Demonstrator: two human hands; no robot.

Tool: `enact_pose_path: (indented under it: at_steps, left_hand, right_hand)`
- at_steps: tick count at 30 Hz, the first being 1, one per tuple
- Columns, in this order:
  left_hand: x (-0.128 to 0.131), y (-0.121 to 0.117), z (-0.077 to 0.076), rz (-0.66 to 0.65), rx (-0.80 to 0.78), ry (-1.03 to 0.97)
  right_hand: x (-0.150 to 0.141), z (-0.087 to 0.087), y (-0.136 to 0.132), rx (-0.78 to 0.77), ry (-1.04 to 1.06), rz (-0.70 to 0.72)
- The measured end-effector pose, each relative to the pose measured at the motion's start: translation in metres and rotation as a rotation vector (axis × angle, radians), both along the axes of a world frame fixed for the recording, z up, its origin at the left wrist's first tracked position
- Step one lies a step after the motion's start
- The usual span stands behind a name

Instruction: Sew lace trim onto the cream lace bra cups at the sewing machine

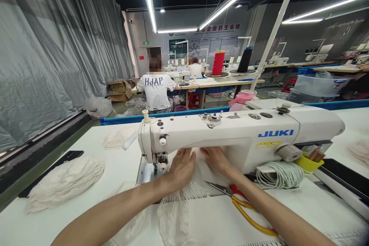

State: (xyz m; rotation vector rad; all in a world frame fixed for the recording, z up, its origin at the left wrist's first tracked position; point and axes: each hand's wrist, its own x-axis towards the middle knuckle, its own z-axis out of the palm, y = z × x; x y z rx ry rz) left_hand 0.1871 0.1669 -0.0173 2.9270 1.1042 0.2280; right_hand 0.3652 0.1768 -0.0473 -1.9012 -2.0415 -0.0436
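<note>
A: Begin with the largest item.

B: White work table, carrying a sewing machine whose arm spans the view, its needle head toward the left.

A: Material?

B: A stack of cream pieces lies well left of the machine, partly over a dark flat object. The gathered fabric runs from beneath the left wrist toward the near side of the table, fringed strands spreading to the right.

A: Tools?

B: Scissors, blades parted slightly, lie just beside the right forearm, which crosses above the handles. Recommend setting them farther off; trailing strands could snag on the points.

A: Hands?

B: Left hand: palm down, fingers stretched out and gripping nothing visible, just beside the needle head. Right hand: reaches under the machine arm, its fingertips partly hidden; whether they pinch cloth cannot be determined.

A: Assessment of handling?

B: The work appears to be positioning cloth by the needle head. In my judgement, light, even pressure from flat fingers suits such soft material; pulling could distort the gathers. Folds should be smoothed, loose strands kept out of the stitching line, and the left fingers kept clear of the needle.

A: Smallest item?

B: A coil of pale cord, right of the scissors. No contact with the fabric noted.
</note>
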Motion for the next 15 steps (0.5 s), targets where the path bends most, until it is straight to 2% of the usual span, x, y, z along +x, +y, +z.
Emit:
enact_pose_path:
  at_steps: [5,9,12,15]
  left_hand:
    - [0.024,0.018,-0.008,-0.014,-0.005,-0.026]
    - [0.036,0.026,-0.013,0.032,-0.018,-0.015]
    - [0.041,0.028,-0.017,0.06,-0.027,-0.02]
    - [0.041,0.031,-0.016,0.079,-0.055,-0.046]
  right_hand:
    - [0.0,0.003,-0.013,0.038,-0.018,-0.013]
    - [0.0,0.01,-0.03,0.138,-0.006,0.013]
    - [0.007,0.021,-0.059,0.241,0.022,0.093]
    - [0.017,0.039,-0.105,0.387,0.062,0.18]
